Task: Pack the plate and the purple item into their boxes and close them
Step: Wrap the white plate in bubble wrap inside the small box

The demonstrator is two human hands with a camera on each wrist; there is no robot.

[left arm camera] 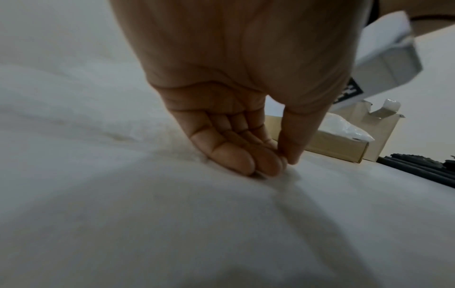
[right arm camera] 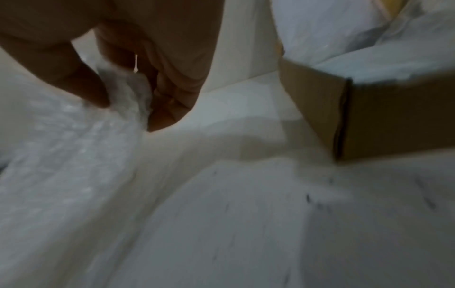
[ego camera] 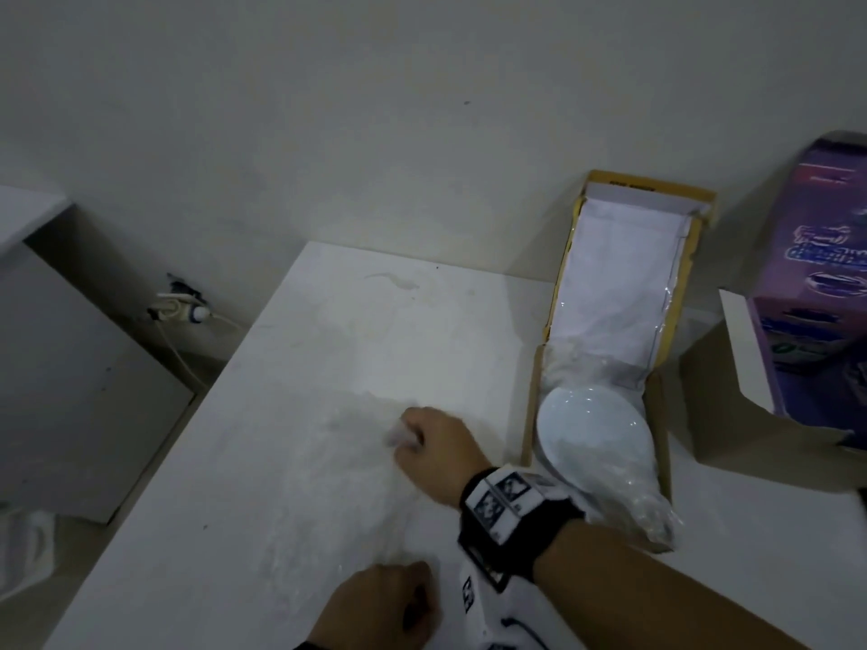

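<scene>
A white plate (ego camera: 593,433) lies partly wrapped in clear plastic inside an open brown cardboard box (ego camera: 661,405), its lined lid (ego camera: 624,274) leaning on the wall. A purple printed box (ego camera: 816,293) stands at the far right edge. A sheet of bubble wrap (ego camera: 338,485) is spread on the white table (ego camera: 375,321). My right hand (ego camera: 417,438) grips a bunched part of the bubble wrap (right arm camera: 128,91) between thumb and fingers. My left hand (ego camera: 399,598) pinches the sheet's near edge, its fingertips (left arm camera: 270,165) meeting the thumb.
A plain cardboard carton (ego camera: 732,415) sits under the purple box. Left of the table stands a white cabinet (ego camera: 56,368), with a wall socket and cable (ego camera: 180,312) behind. The table's left edge runs diagonally. Something dark (left arm camera: 418,165) lies beyond the plate box (left arm camera: 332,144).
</scene>
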